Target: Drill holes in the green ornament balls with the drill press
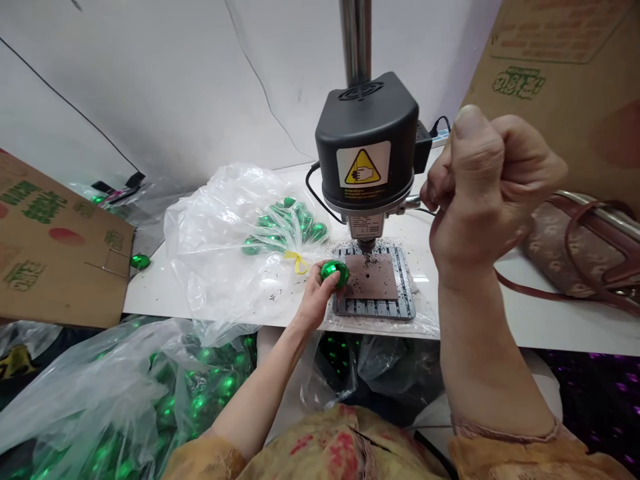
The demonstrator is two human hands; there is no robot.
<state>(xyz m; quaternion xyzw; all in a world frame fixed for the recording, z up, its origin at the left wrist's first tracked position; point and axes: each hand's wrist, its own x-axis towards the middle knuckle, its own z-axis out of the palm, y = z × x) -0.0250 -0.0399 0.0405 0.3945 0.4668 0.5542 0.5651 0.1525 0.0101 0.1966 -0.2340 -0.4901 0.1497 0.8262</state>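
Observation:
A small black bench drill press stands on a white table, its bit above a brown block on the slotted base. My left hand pinches a shiny green faceted ball at the left edge of the base, just beside the brown block. My right hand is raised to the right of the drill head, closed in a fist around the feed lever, whose thin metal rod shows between fist and machine.
A clear plastic bag with more green balls lies left of the drill. A bigger bag of green balls sits below the table edge. Cardboard boxes flank both sides; a brown handbag lies at right.

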